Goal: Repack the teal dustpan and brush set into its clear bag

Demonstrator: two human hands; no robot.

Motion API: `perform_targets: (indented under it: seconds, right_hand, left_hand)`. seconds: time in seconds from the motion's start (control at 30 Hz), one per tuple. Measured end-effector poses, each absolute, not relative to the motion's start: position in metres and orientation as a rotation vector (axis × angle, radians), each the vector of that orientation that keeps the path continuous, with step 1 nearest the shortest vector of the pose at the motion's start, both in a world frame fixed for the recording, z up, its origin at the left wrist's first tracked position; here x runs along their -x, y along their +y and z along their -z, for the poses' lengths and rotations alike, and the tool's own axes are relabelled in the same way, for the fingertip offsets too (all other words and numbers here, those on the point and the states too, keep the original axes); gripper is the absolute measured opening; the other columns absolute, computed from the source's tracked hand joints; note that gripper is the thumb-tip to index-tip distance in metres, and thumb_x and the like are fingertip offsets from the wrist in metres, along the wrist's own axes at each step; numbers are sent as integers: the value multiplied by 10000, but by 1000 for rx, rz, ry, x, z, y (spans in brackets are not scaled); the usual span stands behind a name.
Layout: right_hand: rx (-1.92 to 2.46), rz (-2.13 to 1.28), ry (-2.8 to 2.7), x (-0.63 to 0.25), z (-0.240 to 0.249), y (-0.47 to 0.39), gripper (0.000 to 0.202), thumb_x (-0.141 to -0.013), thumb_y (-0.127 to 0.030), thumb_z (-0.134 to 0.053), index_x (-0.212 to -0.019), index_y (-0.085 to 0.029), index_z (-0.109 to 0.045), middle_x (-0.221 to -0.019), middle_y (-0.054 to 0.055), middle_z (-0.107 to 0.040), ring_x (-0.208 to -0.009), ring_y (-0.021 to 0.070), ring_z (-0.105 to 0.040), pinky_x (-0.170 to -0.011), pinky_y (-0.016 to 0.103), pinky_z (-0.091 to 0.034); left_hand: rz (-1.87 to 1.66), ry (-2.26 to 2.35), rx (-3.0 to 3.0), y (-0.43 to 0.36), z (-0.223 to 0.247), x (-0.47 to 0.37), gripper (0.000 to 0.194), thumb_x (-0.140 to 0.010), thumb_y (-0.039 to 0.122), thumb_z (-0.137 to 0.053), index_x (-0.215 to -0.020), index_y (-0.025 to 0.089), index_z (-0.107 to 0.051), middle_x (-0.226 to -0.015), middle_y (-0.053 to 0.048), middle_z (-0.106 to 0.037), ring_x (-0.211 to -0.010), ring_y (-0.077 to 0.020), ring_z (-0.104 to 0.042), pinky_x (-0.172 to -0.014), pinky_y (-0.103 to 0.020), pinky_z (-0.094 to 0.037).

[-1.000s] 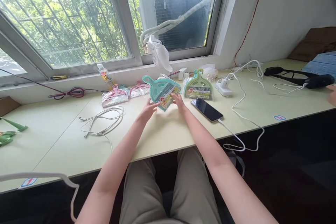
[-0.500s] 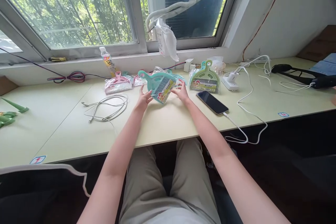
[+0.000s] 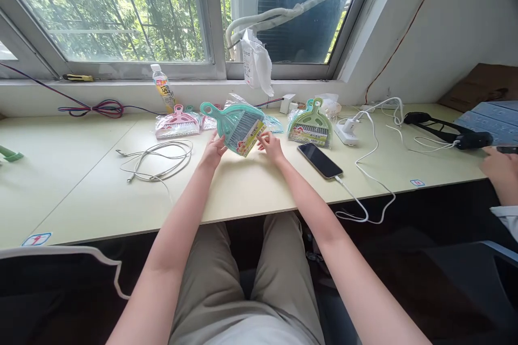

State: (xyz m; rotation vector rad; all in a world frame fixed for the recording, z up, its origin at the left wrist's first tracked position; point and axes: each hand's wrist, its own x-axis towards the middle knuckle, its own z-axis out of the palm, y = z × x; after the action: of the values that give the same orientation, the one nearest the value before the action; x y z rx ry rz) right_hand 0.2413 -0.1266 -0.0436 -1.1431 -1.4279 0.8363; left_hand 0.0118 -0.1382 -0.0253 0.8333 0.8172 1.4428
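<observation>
Tilted above the tabletop, a teal dustpan and brush set [image 3: 238, 128] with a printed label and clear wrapping faces me. My left hand [image 3: 213, 150] grips its lower left edge. At the label's right side, my right hand [image 3: 271, 146] pinches the edge of the set with bent fingers. Behind it lie more wrapped sets: a pink dustpan and brush set [image 3: 178, 123] on the left and a green dustpan and brush set [image 3: 311, 126] on the right, with another teal one behind the green. Part of a further teal package [image 3: 274, 124] shows behind my right hand.
A coiled grey cable [image 3: 162, 161] lies left, with a drink bottle [image 3: 162, 88] behind. To the right are a charging phone [image 3: 320, 160], a power strip [image 3: 347, 132] and a black strapped device [image 3: 449, 132]. At far right another person's hand [image 3: 502, 170] holds a dark object.
The view has shifted right, bringing another person's hand in. The teal set has turned slightly, its label facing me more. My right hand's fingers have curled in at the label's edge.
</observation>
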Motion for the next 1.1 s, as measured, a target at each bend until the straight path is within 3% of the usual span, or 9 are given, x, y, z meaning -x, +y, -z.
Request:
perform_targets:
  seconds: [0.13,0.33,0.47,0.57,0.73,0.93,1.1]
  right_hand:
    - [1048,-1114,-1282,-245,42,-121,425,-765,-575,-823,-799,-197,-631,-748,35,-711,-618,151,-679,-620,274,-542]
    - [1066,-1047,-1242,-249,39,-119,340,-645,-422,-862,-770,-206,-631,-725,-4,-668,-623,115,-558,-542,234,-412]
    - [990,-981,-1223,-252,38,-119,383,-635,-458,-826,-894,-224,-667,-942,24,-733,-852,166,-640,-699,279,-517]
    - [1005,-981,-1185,-254,36,-120,390,-619,-462,-830,-890,-218,-690,-991,39,-751,-952,205,-660,-853,358,-555]
    - [903,-1141,-1201,-251,32,-126,469,-574,-486,-906,-900,-208,-715,-977,51,-764,-949,226,-696,-913,405,-587]
    - [869,-1197,-1278,-250,29,-133,568,-539,-566,-938,-919,-210,-711,-938,48,-776,-877,251,-732,-841,444,-632]
    - [915,-1157,-1186,-264,31,-128,571,-528,-536,-939,-925,-204,-701,-959,53,-772,-877,254,-737,-841,431,-632]
  left_hand:
    - [-1430,817,-849,-136,26,-10,408,-841,209,-742,-1241,272,-695,-1175,-25,-749,-949,-150,-703,-869,-259,-555]
    - [-1327,737,-996,-140,27,-11,418,-816,288,-799,-1228,301,-724,-1165,-26,-749,-1041,-182,-692,-912,-289,-538]
    - [-1216,640,-1100,-148,21,-11,500,-788,388,-853,-1260,294,-721,-1199,-55,-744,-1107,-219,-681,-942,-333,-538]
    - [-1227,659,-1078,-148,18,-11,452,-819,422,-828,-1240,290,-732,-1254,-70,-731,-1138,-228,-674,-952,-345,-538]
    - [-1415,736,-973,-140,19,-5,367,-899,301,-727,-1265,282,-723,-1343,-75,-705,-1224,-217,-659,-1022,-352,-520]
    - [-1691,766,-870,-133,17,23,394,-926,166,-622,-1291,294,-698,-1412,-54,-675,-1269,-184,-658,-1072,-333,-526]
    - [-1989,1003,-494,-131,13,56,502,-991,98,-418,-1469,214,-516,-1489,-130,-606,-1247,-137,-676,-1027,-244,-546]
